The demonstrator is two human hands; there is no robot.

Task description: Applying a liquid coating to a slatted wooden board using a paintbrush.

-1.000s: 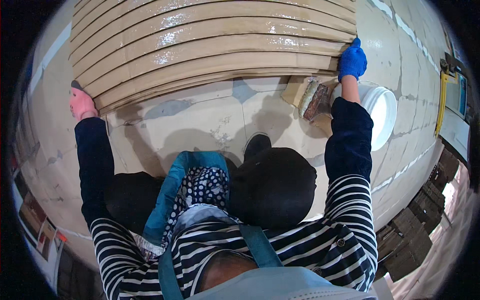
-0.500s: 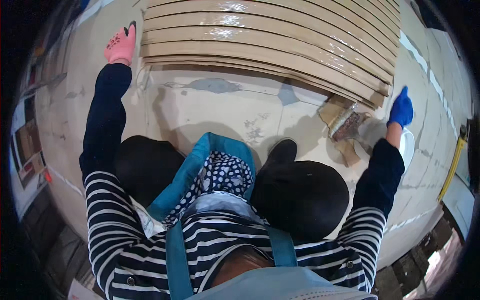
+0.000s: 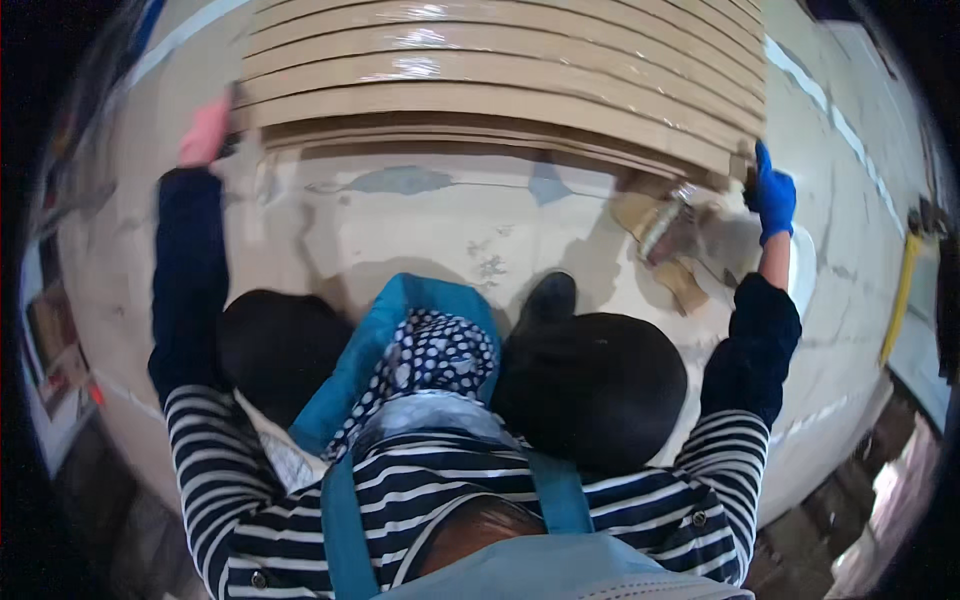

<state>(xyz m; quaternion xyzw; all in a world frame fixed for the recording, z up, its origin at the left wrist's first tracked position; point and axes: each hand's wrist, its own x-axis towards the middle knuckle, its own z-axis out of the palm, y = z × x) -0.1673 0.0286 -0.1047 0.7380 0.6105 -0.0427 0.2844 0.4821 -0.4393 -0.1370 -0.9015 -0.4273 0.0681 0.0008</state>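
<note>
You're crouched over a pale, scuffed concrete floor (image 3: 430, 215) with patchy stains and a light stripe (image 3: 800, 70) running off past the stack's right end. The stack of long tan boards (image 3: 500, 70) lies across the floor right ahead of your knees. Your left hand (image 3: 205, 132) in the pink glove is pressed to the stack's left end, and your right hand (image 3: 773, 197) in the blue glove wraps fingers around its right end. Cardboard scraps (image 3: 665, 235) sit just under that right corner. A yellow strip (image 3: 897, 300) lies well off to the right of the stack.
</note>
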